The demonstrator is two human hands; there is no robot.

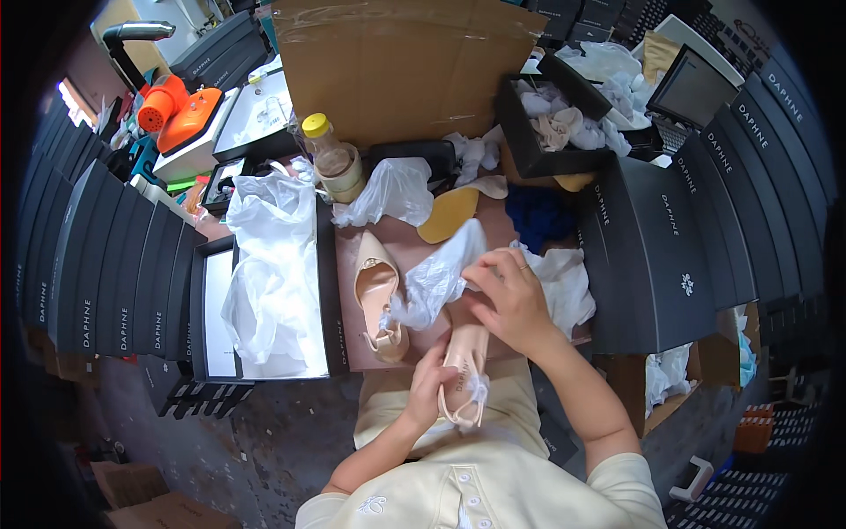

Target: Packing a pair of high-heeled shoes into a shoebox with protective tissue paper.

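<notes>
My left hand (426, 388) grips a beige slingback shoe (467, 353) by its side, low in front of my lap, with the heel strap toward me. White wrapping is bunched at that strap. Above the shoe's toe, my right hand (514, 304) pinches a crumpled, thin white wrapping sheet (439, 271) between thumb and fingers. The matching beige shoe (377, 286) lies on the pink tabletop (348, 309) to the left, toe pointing away, touching the sheet's edge. Left of it, an open black shoebox (330, 300) contains loose white tissue paper (271, 273).
Black shoeboxes (97, 264) are stacked at the left, and more boxes (656, 256) at the right. A yellow-capped bottle (324, 145), a yellow insole-shaped piece (449, 214) and dark blue cloth (538, 218) lie farther back. A tall cardboard sheet (401, 70) stands behind.
</notes>
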